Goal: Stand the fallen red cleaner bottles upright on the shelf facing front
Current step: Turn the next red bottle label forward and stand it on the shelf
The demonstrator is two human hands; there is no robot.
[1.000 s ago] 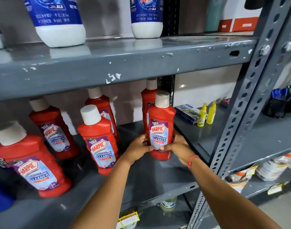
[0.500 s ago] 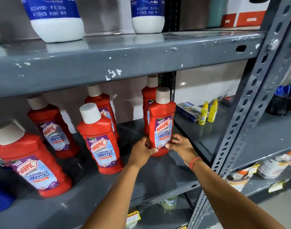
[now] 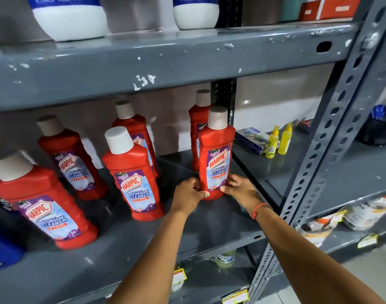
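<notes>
On the grey shelf (image 3: 143, 244), four red cleaner bottles (image 3: 130, 174) stand upright left of the held bottle (image 3: 216, 159), another behind it. Left hand (image 3: 188, 195) and right hand (image 3: 239, 189) clasp its base, label forward. Contents cannot be seen.

A grey metal shelving rack (image 3: 143, 69) with chipped paint fills the view. Its slotted grey upright post (image 3: 332, 137) stands at the right. Behind the shelves there is a pale plain wall (image 3: 275, 95) with a soft reflection of light. A light floor (image 3: 363, 266) shows at lower right.
</notes>
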